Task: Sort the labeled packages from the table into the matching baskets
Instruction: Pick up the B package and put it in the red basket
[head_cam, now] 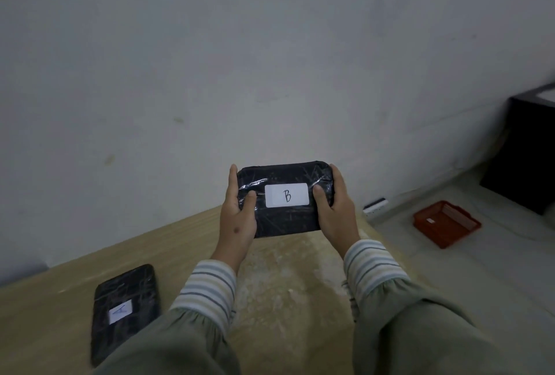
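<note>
A black wrapped package (285, 218) with a white label reading "B" is held up above the wooden table (300, 278), in front of the wall. My left hand (237, 218) grips its left end and my right hand (336, 212) grips its right end, thumbs on top beside the label. A second black package (126, 308) with a white label lies flat on the table at the lower left; its letter looks like an "A" seen sideways. An orange basket (447, 223) sits on the floor to the right, with a small white tag on its rim.
A pale wall rises right behind the table. A black cabinet (525, 158) stands on the floor at the far right, behind the basket. A white power strip (375, 206) lies at the foot of the wall. The table's right edge drops to grey floor.
</note>
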